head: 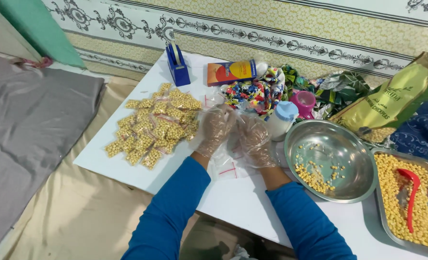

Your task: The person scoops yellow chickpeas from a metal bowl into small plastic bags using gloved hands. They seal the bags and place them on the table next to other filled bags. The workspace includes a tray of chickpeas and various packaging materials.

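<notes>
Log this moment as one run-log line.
left hand: on clear bags | right hand: same | filled packets: piled left | steel bowl: right

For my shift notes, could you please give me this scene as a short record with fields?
Left hand: left hand, in a clear glove, on small clear bags over the white table
Right hand: right hand, gloved, beside the left, on the same empty bags
Filled bags: pile of small bags of yellow peas, left of the hands
Bowl: round steel bowl, a few peas inside
Tray: steel tray full of peas, with a red scoop
Behind: blue tape dispenser, orange box, wrapped sweets
</notes>
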